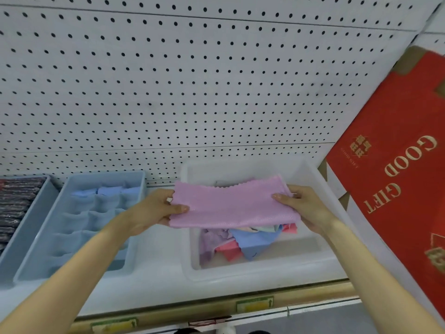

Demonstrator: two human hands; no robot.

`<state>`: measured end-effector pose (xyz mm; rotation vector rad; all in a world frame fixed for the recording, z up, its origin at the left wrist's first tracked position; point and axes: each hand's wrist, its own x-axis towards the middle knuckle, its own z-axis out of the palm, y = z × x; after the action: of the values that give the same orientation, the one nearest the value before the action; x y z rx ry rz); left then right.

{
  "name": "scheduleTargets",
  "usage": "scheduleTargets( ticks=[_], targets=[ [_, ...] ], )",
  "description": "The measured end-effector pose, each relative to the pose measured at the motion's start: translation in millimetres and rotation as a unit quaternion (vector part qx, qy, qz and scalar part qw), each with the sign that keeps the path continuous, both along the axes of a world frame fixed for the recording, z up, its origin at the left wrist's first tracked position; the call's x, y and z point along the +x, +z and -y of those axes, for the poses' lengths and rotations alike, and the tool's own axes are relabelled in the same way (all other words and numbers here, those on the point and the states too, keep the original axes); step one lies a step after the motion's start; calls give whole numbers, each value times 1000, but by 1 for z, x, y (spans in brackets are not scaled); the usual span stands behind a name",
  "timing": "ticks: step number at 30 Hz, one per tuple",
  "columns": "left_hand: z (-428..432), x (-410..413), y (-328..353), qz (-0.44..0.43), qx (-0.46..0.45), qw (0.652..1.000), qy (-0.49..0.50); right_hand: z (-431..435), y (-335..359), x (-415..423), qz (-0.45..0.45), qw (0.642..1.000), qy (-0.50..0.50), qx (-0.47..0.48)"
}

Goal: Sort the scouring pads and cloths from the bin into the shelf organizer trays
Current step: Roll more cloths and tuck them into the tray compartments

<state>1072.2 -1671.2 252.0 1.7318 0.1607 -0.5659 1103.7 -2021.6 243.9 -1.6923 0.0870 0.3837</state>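
A folded pink cloth [234, 204] hangs stretched between both hands above the clear plastic bin [260, 270]. My left hand [154, 209] pinches its left edge, thumb on top. My right hand [304, 207] pinches the right edge the same way. Under the cloth, the bin holds several crumpled cloths [243, 244] in blue, red, lilac and pale green. To the left stands a blue divided organizer tray [79, 227] with blue cloths [106, 191] in its far compartments. A second blue tray [29, 213] at the far left holds dark scouring pads [16, 203].
A white pegboard wall [192, 80] backs the shelf. A large red gift box [397, 169] leans at the right, close to the bin. The shelf's front edge [216, 307] carries a gold price rail with labels.
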Motion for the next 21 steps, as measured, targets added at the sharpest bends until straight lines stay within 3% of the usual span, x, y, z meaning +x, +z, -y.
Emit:
scheduleTargets(
  ticks=[4,8,12,15,17,19,21],
  targets=[
    [-13,-2,7,44,-108,993,26,17,5,-1,-37,993,42,100],
    [-18,-5,7,63,-217,973,37,12,9,-7,-26,986,3,165],
    [-14,-4,7,54,-182,980,50,1,12,-8,-28,981,-56,183],
    [-4,-5,11,63,-103,991,52,-1,7,-4,22,996,-53,75],
    [3,-4,4,113,-26,989,91,-3,3,-2,44,998,-35,25],
    [8,-3,-2,143,0,983,116,-2,3,1,53,997,-44,44],
    [9,-6,-7,123,-29,983,132,-1,9,0,62,992,-46,96]
  ],
)
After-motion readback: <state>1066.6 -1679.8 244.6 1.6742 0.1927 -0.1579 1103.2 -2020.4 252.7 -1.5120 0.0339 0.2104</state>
